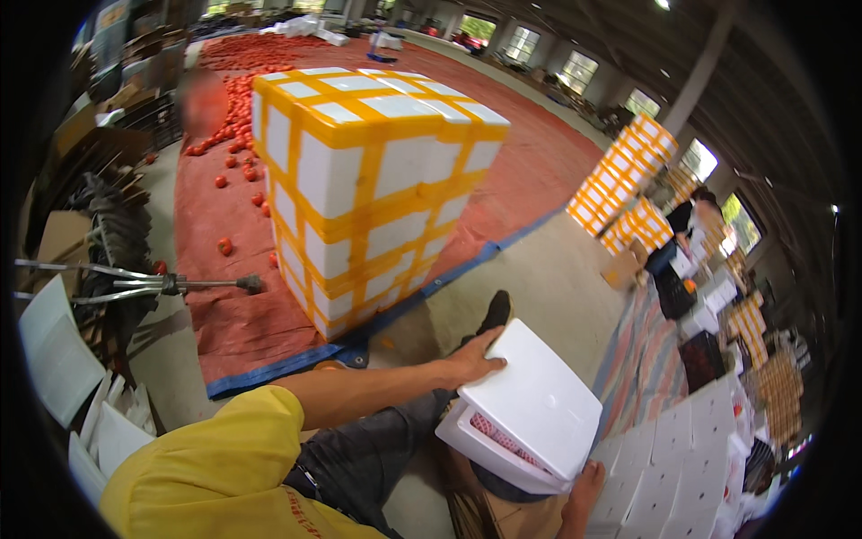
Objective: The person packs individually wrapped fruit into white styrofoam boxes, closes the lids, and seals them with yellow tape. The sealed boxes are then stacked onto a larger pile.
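My left hand (478, 358) grips the far left edge of a white foam lid (539, 397), thumb on top. The lid sits tilted over a white foam box (498, 458), with a gap along the side facing me. Through that gap shows red-and-white patterned material (502, 441); the rest of the contents is hidden. At the near right corner, where lid and box meet, my right hand (587, 480) holds the box, its fingers partly hidden. Beneath the box are a dark round thing and cardboard (515, 515).
Yellow-taped foam boxes (397, 168) stand stacked ahead on a red tarp (539, 121) with loose tomatoes (225, 246). White foam lids (60, 350) lean at left near metal poles (168, 283). Rows of white boxes (667, 465) line the right. A person (683, 222) is farther back.
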The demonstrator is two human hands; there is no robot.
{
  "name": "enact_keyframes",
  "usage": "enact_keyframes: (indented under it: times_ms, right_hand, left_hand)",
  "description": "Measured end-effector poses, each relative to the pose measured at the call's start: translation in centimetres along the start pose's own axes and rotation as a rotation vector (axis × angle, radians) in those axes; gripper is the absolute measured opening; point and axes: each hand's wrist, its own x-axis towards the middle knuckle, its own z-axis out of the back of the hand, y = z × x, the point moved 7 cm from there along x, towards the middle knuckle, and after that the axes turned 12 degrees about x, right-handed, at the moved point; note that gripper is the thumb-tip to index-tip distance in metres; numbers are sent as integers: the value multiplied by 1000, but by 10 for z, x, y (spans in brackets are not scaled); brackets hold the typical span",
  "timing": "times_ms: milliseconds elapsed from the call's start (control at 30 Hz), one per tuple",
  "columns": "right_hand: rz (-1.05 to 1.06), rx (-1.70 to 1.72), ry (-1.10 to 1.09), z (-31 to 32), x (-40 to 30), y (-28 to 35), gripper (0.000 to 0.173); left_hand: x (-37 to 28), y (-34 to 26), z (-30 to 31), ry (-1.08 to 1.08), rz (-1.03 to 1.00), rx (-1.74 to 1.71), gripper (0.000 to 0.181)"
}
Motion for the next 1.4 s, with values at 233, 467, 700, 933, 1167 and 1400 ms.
enact_keyframes:
  times_ms: [233, 467, 700, 933, 1167, 1400]
  right_hand:
    - [-70, 469, 212, -45, -47, -20, 53]
    - [-268, 648, 121, -56, -106, 55, 52]
    - [-297, 721, 100, -61, -108, 31, 48]
    - [-251, 719, 231, -61, -94, 19, 49]
    - [-273, 768, 280, -49, -91, 25, 51]
    - [-224, 629, 217, -34, -66, 18, 51]
  left_hand:
    - [-44, -28, 29, 210, 184, -334, 78]
    - [-60, -39, 23, 212, 266, -109, 80]
    - [-55, -29, 21, 184, 121, 141, 80]
    - [1, 18, 2, 176, 20, 274, 85]
    - [15, 22, -31, 117, -98, 311, 86]
    - [-1, 8, -35, 204, 83, 315, 88]
